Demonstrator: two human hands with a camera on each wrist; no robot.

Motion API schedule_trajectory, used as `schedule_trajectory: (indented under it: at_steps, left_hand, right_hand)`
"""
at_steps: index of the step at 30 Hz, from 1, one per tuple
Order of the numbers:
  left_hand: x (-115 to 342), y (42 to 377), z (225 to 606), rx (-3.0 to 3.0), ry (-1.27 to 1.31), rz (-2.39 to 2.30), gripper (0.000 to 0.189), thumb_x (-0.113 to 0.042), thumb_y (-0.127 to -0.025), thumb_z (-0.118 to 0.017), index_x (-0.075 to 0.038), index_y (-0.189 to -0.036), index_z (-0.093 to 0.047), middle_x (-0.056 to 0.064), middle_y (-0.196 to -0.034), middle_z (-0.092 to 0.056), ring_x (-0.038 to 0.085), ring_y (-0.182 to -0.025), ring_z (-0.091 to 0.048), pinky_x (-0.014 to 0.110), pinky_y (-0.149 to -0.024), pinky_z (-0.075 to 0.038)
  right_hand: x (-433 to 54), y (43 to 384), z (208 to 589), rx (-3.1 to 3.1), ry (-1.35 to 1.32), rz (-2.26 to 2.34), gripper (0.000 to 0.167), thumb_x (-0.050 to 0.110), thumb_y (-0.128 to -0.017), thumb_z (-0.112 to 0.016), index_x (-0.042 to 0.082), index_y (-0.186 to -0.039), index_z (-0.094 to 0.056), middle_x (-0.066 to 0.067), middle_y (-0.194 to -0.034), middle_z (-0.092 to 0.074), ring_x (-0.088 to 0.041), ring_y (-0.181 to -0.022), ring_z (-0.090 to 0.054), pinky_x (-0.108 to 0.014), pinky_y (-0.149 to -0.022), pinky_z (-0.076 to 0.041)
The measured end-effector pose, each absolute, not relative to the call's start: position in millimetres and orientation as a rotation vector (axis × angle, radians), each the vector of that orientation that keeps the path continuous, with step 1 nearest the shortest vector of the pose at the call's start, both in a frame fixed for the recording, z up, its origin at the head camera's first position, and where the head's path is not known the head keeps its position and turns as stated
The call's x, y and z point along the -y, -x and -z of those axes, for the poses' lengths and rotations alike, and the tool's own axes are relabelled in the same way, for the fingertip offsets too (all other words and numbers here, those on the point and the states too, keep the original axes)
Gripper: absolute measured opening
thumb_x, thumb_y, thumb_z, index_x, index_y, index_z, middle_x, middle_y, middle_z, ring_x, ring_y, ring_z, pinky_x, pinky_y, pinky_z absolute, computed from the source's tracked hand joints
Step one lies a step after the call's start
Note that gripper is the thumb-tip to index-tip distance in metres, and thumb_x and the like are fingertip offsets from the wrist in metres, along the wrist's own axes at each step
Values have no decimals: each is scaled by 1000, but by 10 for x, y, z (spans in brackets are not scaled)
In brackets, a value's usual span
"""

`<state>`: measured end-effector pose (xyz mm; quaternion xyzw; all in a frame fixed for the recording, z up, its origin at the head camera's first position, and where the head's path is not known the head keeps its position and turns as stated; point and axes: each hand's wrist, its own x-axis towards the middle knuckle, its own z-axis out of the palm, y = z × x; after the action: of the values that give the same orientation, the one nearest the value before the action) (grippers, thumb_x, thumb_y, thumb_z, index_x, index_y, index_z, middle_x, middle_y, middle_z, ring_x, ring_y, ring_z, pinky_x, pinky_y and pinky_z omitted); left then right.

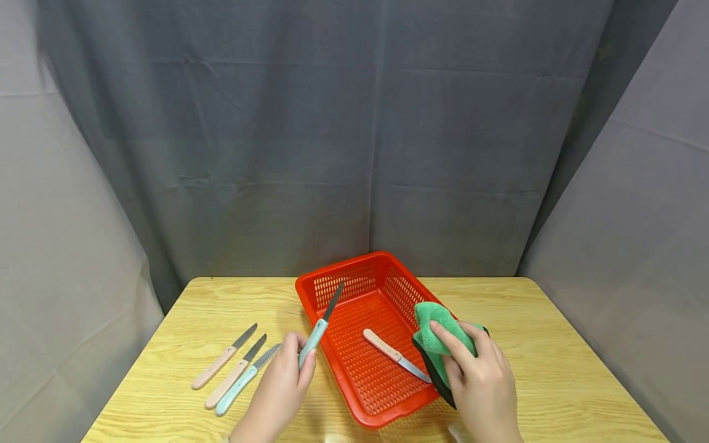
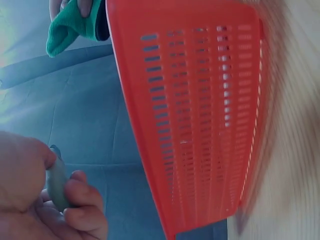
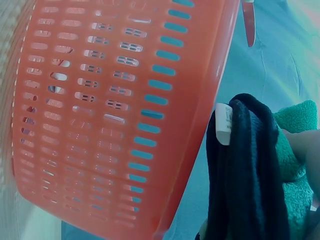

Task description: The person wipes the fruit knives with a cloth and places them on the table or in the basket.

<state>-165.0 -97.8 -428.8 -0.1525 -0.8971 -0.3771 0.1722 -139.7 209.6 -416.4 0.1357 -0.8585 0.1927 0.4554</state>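
My left hand [image 1: 277,387] grips a paring knife by its pale blue handle [image 1: 313,342], its dark blade pointing up and away over the left side of a red plastic basket [image 1: 401,413]. In the left wrist view, fingers and thumb wrap that handle [image 2: 57,185]. My right hand [image 1: 483,384] holds a bunched green cloth [image 1: 440,329] with black edging at the basket's right side. A white tag [image 3: 223,124] shows on the cloth in the right wrist view. On the basket floor lies a pink-handled knife [image 1: 382,344], its blade end close to the cloth.
Left of the basket, two pink-handled knives [image 1: 213,368] and a blue-handled knife [image 1: 237,390] lie side by side on the wooden table [image 1: 554,357]. Something small and pale [image 1: 456,434] shows at the bottom edge, beside the right hand. Grey curtains [image 1: 277,154] stand behind and at both sides.
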Motion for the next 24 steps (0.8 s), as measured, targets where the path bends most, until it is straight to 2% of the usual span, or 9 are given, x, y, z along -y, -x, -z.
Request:
schedule_trajectory:
  at_steps: [16,24]
  left_hand:
    - [799,1558,4263,2542,420,1090,16,-25,-105,-59,-11,-111,-51,-7,-76,-45,2,-60,-38,21,-52,-37]
    - [709,1547,4246,2549,382,1150,15,-23,-104,-61,-12,-108,-51,-8,-73,-46,3,-59,-39,21,-53,-38]
  right_hand:
    - [-2085,1411,4186,2143,-369,-464,53,4,-84,-68,29,-130,-72,-18,-116,-66,-34,-90,-65,-48,-80,-52]
    - [-2063,1413,4196,2145,-380,-465,55,4,-83,-69,30,-131,-71,-17,-116,-66,-34,-90,-65,-49,-80,-52]
